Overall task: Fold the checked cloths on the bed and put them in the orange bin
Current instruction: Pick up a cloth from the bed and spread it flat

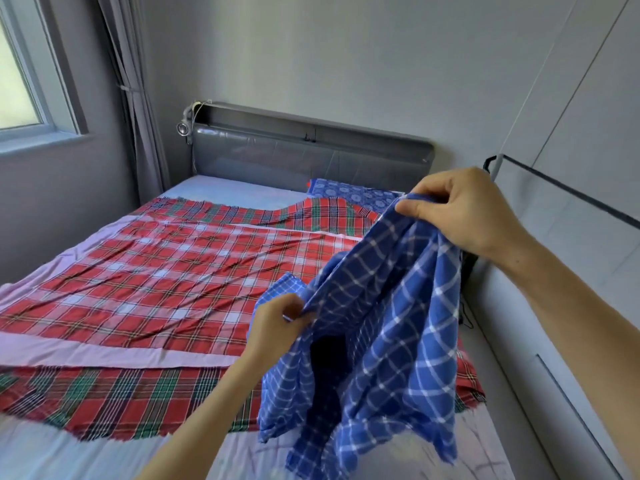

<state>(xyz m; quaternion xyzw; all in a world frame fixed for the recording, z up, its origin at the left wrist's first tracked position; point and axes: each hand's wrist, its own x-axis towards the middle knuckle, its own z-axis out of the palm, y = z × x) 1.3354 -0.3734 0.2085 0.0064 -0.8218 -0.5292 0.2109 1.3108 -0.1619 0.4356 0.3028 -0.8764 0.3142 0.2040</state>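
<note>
Blue and white checks fill the right half of the view: the blue checked cloth point(388, 306) hangs bunched in the air above the right side of the bed point(225, 190), held up by both hands. The right hand point(464, 209) is the higher one, with its fingers curled over the cloth's top edge and pinching it. The left hand point(277, 323), lower and nearer, pinches a fold of the same cloth between thumb and fingertips. The fabric drapes from the two grips in loose vertical folds, its frayed lower hem dangling over the near part of the mattress.

To the left a red checked cloth with a pale lilac border point(156, 271) lies spread flat on the bed. A red and green checked cloth point(104, 396) shows beyond its near edge, and more red and green check point(311, 213) shows at its far edge – whether these are one piece cannot be told. A blue patterned pillow point(353, 195) lies by the grey padded headboard point(294, 157). A window point(20, 81) and grey curtain point(135, 98) stand at the left, and a black rail point(571, 192) at the right
</note>
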